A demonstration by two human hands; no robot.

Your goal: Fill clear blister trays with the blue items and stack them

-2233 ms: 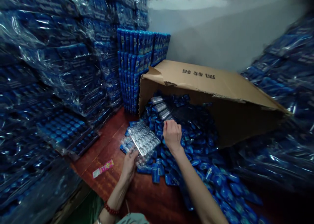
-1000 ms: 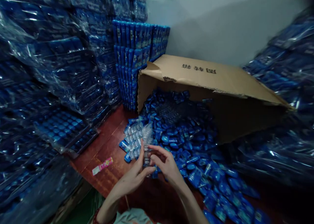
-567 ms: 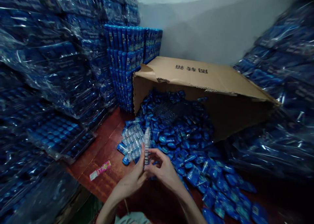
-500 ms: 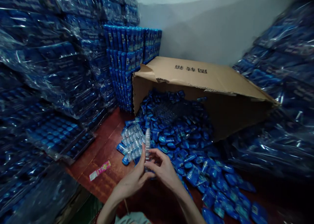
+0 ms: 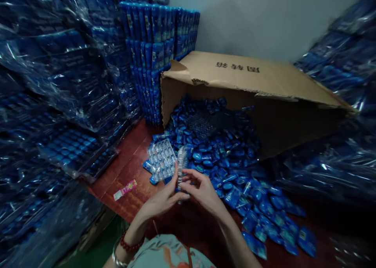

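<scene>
One clear moulded piece stands on edge between left hand [image 5: 168, 195] and right hand [image 5: 202, 186], gripped by both; a clear tray [image 5: 161, 159] rests just left. Loose blue packs [image 5: 232, 178] spilling from the far cardboard box [image 5: 235, 70] suggest much is left.

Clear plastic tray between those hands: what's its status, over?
Left hand and right hand either side of the clear tray, held edge-on. Second tray just left, on blue packets. Packet pile close by, spilling from the cardboard box.
</scene>
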